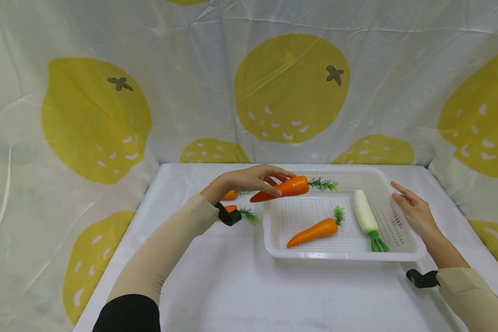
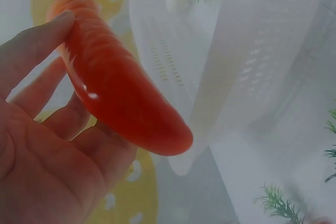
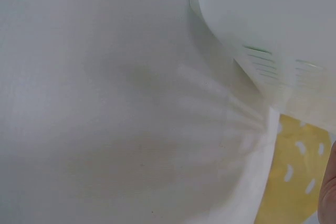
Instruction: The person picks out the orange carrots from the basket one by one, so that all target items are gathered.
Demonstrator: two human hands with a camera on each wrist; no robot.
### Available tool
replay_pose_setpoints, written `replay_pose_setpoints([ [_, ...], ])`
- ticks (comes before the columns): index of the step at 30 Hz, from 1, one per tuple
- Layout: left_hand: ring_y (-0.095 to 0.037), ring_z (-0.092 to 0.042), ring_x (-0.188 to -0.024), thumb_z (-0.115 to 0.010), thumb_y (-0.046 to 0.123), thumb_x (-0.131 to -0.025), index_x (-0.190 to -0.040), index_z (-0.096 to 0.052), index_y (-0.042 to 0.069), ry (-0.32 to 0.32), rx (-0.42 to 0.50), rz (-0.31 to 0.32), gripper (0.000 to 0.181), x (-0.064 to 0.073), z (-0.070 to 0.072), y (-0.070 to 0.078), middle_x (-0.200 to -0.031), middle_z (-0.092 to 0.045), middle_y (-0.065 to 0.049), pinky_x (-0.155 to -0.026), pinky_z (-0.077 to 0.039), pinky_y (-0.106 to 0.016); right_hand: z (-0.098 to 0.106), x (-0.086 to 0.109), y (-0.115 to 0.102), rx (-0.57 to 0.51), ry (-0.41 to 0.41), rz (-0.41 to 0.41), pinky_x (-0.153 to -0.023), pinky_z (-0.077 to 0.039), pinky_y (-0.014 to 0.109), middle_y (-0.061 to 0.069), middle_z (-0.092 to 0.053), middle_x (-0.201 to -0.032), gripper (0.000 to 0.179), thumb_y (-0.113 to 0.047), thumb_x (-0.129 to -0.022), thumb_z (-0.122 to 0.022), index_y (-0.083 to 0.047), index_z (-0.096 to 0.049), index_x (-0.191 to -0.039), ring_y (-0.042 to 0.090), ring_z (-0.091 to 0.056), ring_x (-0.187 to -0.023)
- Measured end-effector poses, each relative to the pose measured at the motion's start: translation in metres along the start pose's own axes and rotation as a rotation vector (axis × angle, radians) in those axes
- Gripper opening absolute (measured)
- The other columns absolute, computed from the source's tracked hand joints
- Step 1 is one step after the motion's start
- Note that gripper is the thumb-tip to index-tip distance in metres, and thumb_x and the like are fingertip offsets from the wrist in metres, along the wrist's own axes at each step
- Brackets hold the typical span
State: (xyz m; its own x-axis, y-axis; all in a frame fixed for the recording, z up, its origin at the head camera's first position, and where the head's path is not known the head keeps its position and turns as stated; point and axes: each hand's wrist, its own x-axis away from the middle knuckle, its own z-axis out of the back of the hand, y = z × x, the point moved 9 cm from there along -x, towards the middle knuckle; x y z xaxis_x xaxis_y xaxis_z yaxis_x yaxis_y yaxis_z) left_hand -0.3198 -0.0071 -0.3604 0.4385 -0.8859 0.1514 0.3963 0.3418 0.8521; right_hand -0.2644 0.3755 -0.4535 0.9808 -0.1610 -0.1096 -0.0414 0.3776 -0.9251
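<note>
An orange toy carrot [image 1: 296, 186] with a green leafy top is pinched between the thumb and fingers of my left hand [image 1: 252, 179], above the left side of a white perforated basket [image 1: 340, 254]. In the left wrist view the held carrot [image 2: 115, 82] points its tip toward the camera. Inside the basket lie another carrot [image 1: 315, 232] and a white radish [image 1: 365, 212] with green stems. My right hand [image 1: 416, 213] rests at the basket's right rim with its fingers fairly straight. Only a sliver of that hand [image 3: 328, 187] enters the right wrist view.
Two more carrots lie on the white cloth left of the basket, partly hidden by my left arm: one farther back [image 1: 230, 195], one nearer with its leafy top [image 1: 248, 214] showing. A lemon-print curtain [image 1: 191, 92] hangs behind and beside the table.
</note>
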Motion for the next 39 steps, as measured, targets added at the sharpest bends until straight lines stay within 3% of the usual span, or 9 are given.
replay_pose_setpoints([
  [5,-0.022,-0.053,-0.127,-0.068,0.016,-0.096,-0.150,-0.047,0.016,0.031,0.019,0.033,0.058,0.017,0.005,-0.009,-0.144,-0.052,-0.001,-0.099,-0.049,-0.034,-0.002,0.000,0.000,-0.035,-0.011,-0.011,-0.062,-0.045,0.010,-0.025,-0.060,-0.086,0.048,-0.025,-0.104,-0.056,-0.025,-0.046,-0.151,-0.006,-0.054,-0.075],
  [10,-0.021,-0.055,-0.124,-0.069,0.018,-0.095,-0.148,-0.050,0.020,0.077,0.103,0.065,0.057,0.039,0.005,-0.019,-0.141,-0.054,0.003,-0.097,-0.051,-0.038,-0.003,0.001,-0.001,-0.044,-0.011,-0.002,-0.062,-0.046,0.010,-0.024,-0.061,-0.086,0.048,-0.020,-0.104,-0.054,-0.020,-0.046,-0.151,-0.006,-0.055,-0.075],
  [17,-0.022,-0.060,-0.116,-0.073,0.018,-0.093,-0.145,-0.054,0.020,0.134,0.071,0.074,0.056,0.068,0.007,-0.029,-0.139,-0.057,0.000,-0.096,-0.051,-0.039,-0.001,0.001,-0.002,-0.042,-0.003,0.001,-0.062,-0.045,0.009,-0.026,-0.061,-0.086,0.046,-0.019,-0.104,-0.055,-0.023,-0.048,-0.150,-0.007,-0.054,-0.075],
  [22,-0.023,-0.063,-0.112,-0.075,0.018,-0.091,-0.144,-0.055,0.023,0.163,0.099,0.095,0.057,0.089,0.004,-0.037,-0.136,-0.059,0.000,-0.097,-0.050,-0.039,-0.001,0.001,-0.003,-0.056,-0.008,-0.005,-0.062,-0.045,0.009,-0.025,-0.062,-0.086,0.046,-0.018,-0.104,-0.055,-0.023,-0.049,-0.149,-0.006,-0.055,-0.075],
  [28,-0.026,-0.064,-0.112,-0.077,0.015,-0.090,-0.144,-0.055,0.022,0.182,0.164,0.115,0.059,0.114,0.001,-0.050,-0.137,-0.058,-0.003,-0.093,-0.054,-0.041,-0.002,0.002,-0.005,-0.047,-0.008,-0.021,-0.062,-0.045,0.009,-0.026,-0.062,-0.086,0.047,-0.020,-0.104,-0.055,-0.022,-0.048,-0.150,-0.007,-0.054,-0.076],
  [39,-0.027,-0.062,-0.116,-0.074,0.012,-0.091,-0.145,-0.055,0.016,0.189,0.131,0.126,0.057,0.150,-0.002,-0.070,-0.138,-0.058,-0.005,-0.093,-0.054,-0.037,0.000,0.000,0.001,-0.028,-0.006,-0.016,-0.062,-0.045,0.009,-0.026,-0.061,-0.086,0.047,-0.022,-0.104,-0.056,-0.023,-0.047,-0.151,-0.007,-0.054,-0.076],
])
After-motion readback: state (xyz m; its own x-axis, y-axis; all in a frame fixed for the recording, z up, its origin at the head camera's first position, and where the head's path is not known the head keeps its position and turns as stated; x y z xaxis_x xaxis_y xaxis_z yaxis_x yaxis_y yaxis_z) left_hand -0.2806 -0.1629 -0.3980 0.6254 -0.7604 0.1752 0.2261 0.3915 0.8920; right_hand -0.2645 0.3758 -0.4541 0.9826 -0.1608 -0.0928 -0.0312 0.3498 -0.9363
